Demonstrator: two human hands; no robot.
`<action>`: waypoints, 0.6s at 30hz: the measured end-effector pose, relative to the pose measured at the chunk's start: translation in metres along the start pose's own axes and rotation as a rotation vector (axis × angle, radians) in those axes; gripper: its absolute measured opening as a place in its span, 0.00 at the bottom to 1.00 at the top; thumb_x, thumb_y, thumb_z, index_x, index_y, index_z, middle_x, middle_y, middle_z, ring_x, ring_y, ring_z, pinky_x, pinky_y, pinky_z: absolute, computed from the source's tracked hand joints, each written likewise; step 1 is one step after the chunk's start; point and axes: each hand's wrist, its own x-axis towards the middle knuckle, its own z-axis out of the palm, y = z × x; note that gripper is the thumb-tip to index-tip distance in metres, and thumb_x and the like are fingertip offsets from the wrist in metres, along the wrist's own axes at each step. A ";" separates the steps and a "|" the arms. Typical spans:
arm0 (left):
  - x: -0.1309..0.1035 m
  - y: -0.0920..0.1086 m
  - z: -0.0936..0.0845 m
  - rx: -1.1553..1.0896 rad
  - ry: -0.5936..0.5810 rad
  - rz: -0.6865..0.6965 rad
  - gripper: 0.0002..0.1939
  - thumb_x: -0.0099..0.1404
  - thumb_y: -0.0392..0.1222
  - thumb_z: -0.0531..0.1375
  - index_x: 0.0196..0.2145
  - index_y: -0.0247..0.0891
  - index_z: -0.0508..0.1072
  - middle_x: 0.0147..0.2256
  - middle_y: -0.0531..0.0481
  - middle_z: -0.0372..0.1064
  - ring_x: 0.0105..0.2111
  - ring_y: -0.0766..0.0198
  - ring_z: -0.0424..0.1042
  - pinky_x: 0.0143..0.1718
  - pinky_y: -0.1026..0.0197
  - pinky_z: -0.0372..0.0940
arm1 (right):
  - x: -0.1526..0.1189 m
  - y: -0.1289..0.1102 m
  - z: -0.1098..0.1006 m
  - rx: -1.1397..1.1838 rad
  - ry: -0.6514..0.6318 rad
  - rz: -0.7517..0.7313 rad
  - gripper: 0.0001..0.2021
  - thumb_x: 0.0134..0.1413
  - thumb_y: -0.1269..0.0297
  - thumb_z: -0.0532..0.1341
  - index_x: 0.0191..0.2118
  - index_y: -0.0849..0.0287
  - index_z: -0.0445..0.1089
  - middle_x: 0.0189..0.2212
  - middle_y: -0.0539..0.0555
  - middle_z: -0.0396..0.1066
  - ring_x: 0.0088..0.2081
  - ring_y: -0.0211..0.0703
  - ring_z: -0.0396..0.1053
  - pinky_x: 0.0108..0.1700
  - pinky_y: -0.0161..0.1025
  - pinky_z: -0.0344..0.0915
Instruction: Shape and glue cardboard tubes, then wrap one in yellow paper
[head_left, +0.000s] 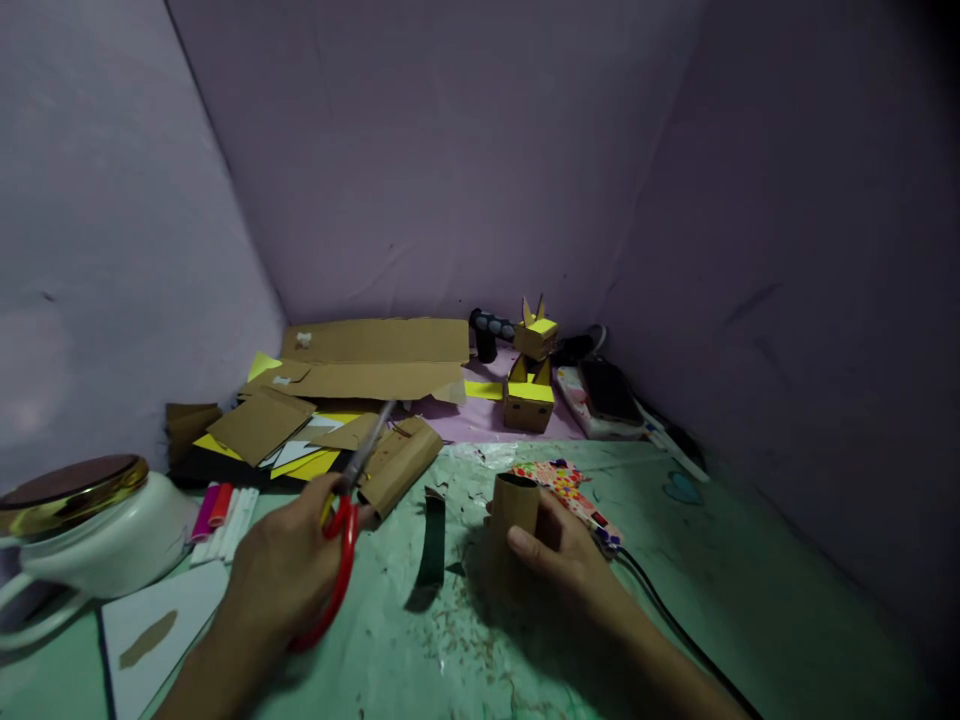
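Observation:
My left hand (pixel 289 560) is closed round the red handle of a pair of scissors (pixel 346 560), whose blades point up and away over the scraps. In my right hand (pixel 562 555) a short brown cardboard tube (pixel 512 520) stands roughly upright, its dark open end facing up. Between the two hands a curled dark green strip (pixel 432 540) lies on the table. A larger brown cardboard tube (pixel 405 465) rests just beyond the scissors, partly covered by the blades and my left fingers.
Cardboard sheets (pixel 375 360) and paper scraps (pixel 262 430) lie at the back left. Markers (pixel 223 520) and a white teapot-like vessel (pixel 112 540) stand left. Two small cardboard boxes with ears (pixel 529 405) sit at the back. A phone (pixel 611 390) and a black cable (pixel 675 620) are right.

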 end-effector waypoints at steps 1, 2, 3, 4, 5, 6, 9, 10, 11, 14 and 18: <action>0.007 -0.001 -0.001 0.003 0.044 -0.022 0.23 0.62 0.57 0.53 0.49 0.40 0.68 0.34 0.41 0.77 0.35 0.44 0.76 0.31 0.56 0.62 | 0.001 0.002 0.002 0.043 0.013 0.016 0.27 0.40 0.49 0.72 0.45 0.56 0.70 0.38 0.57 0.74 0.40 0.54 0.71 0.43 0.48 0.65; 0.013 -0.002 -0.001 -0.001 0.073 -0.026 0.26 0.62 0.58 0.53 0.51 0.40 0.66 0.36 0.40 0.77 0.37 0.44 0.76 0.32 0.56 0.63 | 0.001 0.005 0.003 0.089 0.031 0.032 0.27 0.41 0.49 0.72 0.46 0.56 0.70 0.38 0.57 0.74 0.40 0.54 0.72 0.43 0.48 0.65; 0.019 -0.001 0.000 0.000 0.098 -0.019 0.26 0.62 0.58 0.53 0.52 0.40 0.65 0.37 0.41 0.77 0.38 0.44 0.76 0.33 0.56 0.63 | 0.002 0.007 0.005 0.128 0.053 0.047 0.26 0.42 0.50 0.71 0.47 0.55 0.70 0.38 0.56 0.74 0.40 0.53 0.72 0.43 0.47 0.65; 0.024 0.001 0.001 0.003 0.109 0.001 0.27 0.62 0.58 0.53 0.53 0.40 0.63 0.38 0.41 0.77 0.39 0.44 0.75 0.34 0.57 0.64 | 0.002 0.008 0.006 0.153 0.074 0.060 0.26 0.42 0.50 0.71 0.47 0.55 0.70 0.38 0.56 0.75 0.40 0.53 0.72 0.43 0.47 0.66; 0.029 0.002 0.003 0.014 0.110 0.019 0.27 0.62 0.58 0.53 0.54 0.40 0.62 0.39 0.41 0.76 0.40 0.44 0.75 0.34 0.56 0.64 | 0.002 0.009 0.006 0.165 0.087 0.071 0.26 0.42 0.51 0.71 0.47 0.55 0.70 0.38 0.56 0.75 0.41 0.53 0.72 0.43 0.47 0.66; 0.032 0.005 0.006 0.032 0.104 0.035 0.27 0.62 0.58 0.54 0.55 0.41 0.62 0.39 0.41 0.76 0.41 0.43 0.75 0.35 0.56 0.63 | 0.002 0.009 0.007 0.166 0.091 0.077 0.26 0.41 0.51 0.72 0.47 0.55 0.70 0.37 0.56 0.75 0.41 0.53 0.72 0.43 0.47 0.66; 0.037 0.011 0.015 0.071 0.043 0.063 0.28 0.61 0.58 0.54 0.53 0.39 0.63 0.37 0.39 0.76 0.39 0.40 0.75 0.34 0.54 0.63 | 0.002 0.007 0.007 0.120 0.059 0.086 0.27 0.40 0.50 0.72 0.46 0.56 0.71 0.38 0.57 0.75 0.42 0.54 0.72 0.43 0.47 0.66; 0.037 0.012 0.018 0.080 0.022 0.067 0.28 0.61 0.59 0.54 0.52 0.38 0.64 0.36 0.38 0.76 0.38 0.39 0.75 0.33 0.53 0.63 | 0.002 0.006 0.007 0.096 0.046 0.086 0.27 0.40 0.50 0.73 0.46 0.56 0.71 0.39 0.57 0.75 0.43 0.54 0.72 0.44 0.47 0.66; 0.038 0.013 0.021 0.086 0.004 0.069 0.28 0.61 0.59 0.54 0.51 0.37 0.65 0.36 0.38 0.76 0.38 0.39 0.75 0.32 0.53 0.63 | 0.002 0.005 0.007 0.073 0.037 0.085 0.28 0.39 0.49 0.73 0.46 0.57 0.71 0.41 0.58 0.75 0.44 0.55 0.71 0.45 0.47 0.65; 0.041 0.013 0.026 0.083 -0.012 0.061 0.27 0.60 0.58 0.55 0.50 0.38 0.66 0.38 0.38 0.76 0.39 0.40 0.75 0.33 0.53 0.63 | 0.002 0.005 0.008 0.036 0.027 0.083 0.29 0.39 0.49 0.73 0.47 0.56 0.70 0.43 0.59 0.73 0.45 0.56 0.69 0.44 0.47 0.65; 0.044 0.011 0.028 0.062 -0.016 0.052 0.27 0.60 0.58 0.56 0.51 0.38 0.65 0.41 0.38 0.76 0.41 0.42 0.75 0.36 0.54 0.64 | 0.000 0.008 0.007 0.049 0.029 0.078 0.28 0.41 0.50 0.72 0.47 0.57 0.69 0.41 0.59 0.72 0.44 0.56 0.69 0.40 0.46 0.65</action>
